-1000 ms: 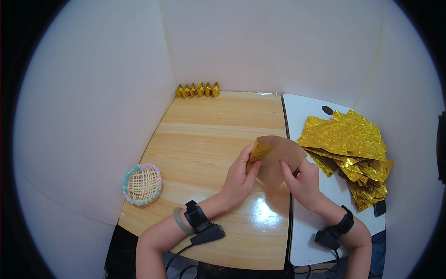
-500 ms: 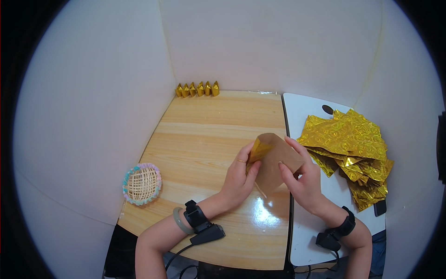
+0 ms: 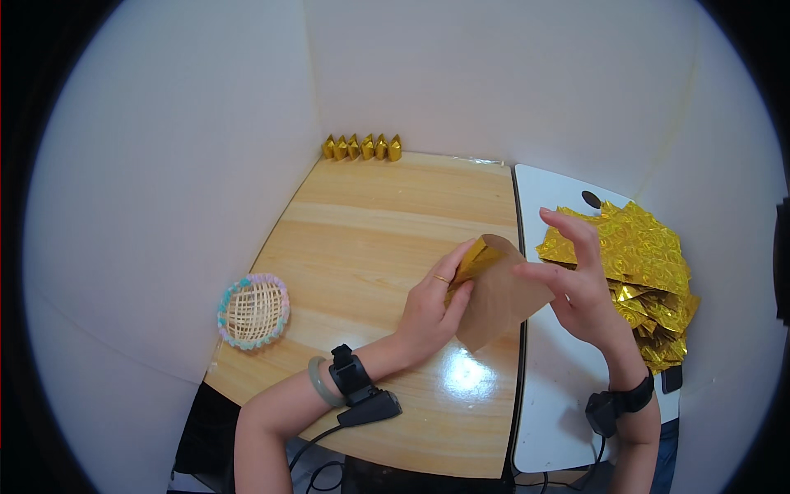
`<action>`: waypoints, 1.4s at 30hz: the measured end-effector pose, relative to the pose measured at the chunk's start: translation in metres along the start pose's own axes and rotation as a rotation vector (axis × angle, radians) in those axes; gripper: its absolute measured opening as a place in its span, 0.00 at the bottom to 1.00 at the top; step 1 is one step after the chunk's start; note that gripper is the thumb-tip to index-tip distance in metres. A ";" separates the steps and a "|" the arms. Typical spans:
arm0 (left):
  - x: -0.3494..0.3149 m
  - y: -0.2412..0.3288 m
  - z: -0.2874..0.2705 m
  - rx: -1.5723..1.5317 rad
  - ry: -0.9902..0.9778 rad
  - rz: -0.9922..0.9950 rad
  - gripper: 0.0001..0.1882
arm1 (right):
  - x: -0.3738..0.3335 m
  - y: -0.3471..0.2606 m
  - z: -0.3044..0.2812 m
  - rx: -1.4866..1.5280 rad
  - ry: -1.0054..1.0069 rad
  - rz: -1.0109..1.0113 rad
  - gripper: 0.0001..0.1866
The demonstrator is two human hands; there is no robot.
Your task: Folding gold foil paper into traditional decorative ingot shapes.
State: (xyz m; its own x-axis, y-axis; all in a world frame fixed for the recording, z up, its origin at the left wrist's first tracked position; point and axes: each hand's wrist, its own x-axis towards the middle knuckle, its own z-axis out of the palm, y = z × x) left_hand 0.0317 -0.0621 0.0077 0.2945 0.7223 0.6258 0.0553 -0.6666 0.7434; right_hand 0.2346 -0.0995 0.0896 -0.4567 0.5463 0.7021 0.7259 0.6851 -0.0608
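Note:
My left hand (image 3: 432, 309) grips a sheet of gold foil paper (image 3: 500, 303) along its left side, thumb in front. The sheet's plain brown back faces me, and its left edge curls over to show a gold strip. My right hand (image 3: 586, 292) is at the sheet's right edge with its fingers spread apart. Its thumb lies close to the paper; whether they touch I cannot tell. Beyond that hand lies a loose pile of patterned gold foil sheets (image 3: 654, 255), partly covered by the fingers.
Several small folded gold foil pieces (image 3: 367, 148) stand in a row at the wooden table's (image 3: 370, 206) far left edge. A woven basket (image 3: 255, 313) with a pastel rim sits at the left. A white table (image 3: 559, 395) adjoins on the right, with a dark phone-like object (image 3: 672, 379) by the pile.
My right hand has let go of the sheet's right edge, spread its fingers and shifted right and up. My left hand still holds the paper. The whole view has shifted slightly.

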 end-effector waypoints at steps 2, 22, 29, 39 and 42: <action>0.000 -0.001 -0.001 0.001 -0.023 0.033 0.25 | 0.001 0.000 0.000 -0.013 -0.043 -0.038 0.25; -0.002 0.012 0.000 0.058 -0.107 0.080 0.24 | 0.006 -0.011 -0.010 -0.047 -0.172 -0.094 0.18; -0.002 0.015 0.000 0.079 -0.120 0.111 0.25 | 0.008 -0.012 -0.012 -0.054 -0.208 -0.068 0.17; -0.001 0.015 0.000 0.117 -0.128 0.147 0.26 | 0.007 -0.011 -0.009 -0.046 -0.182 -0.070 0.13; 0.000 0.016 0.001 0.123 -0.179 0.143 0.27 | 0.006 -0.011 -0.009 0.016 -0.158 -0.050 0.12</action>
State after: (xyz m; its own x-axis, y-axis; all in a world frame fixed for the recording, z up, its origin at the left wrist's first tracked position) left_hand 0.0331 -0.0729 0.0191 0.4710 0.5823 0.6627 0.1136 -0.7850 0.6090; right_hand 0.2287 -0.1080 0.1013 -0.5682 0.5796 0.5842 0.6928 0.7200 -0.0404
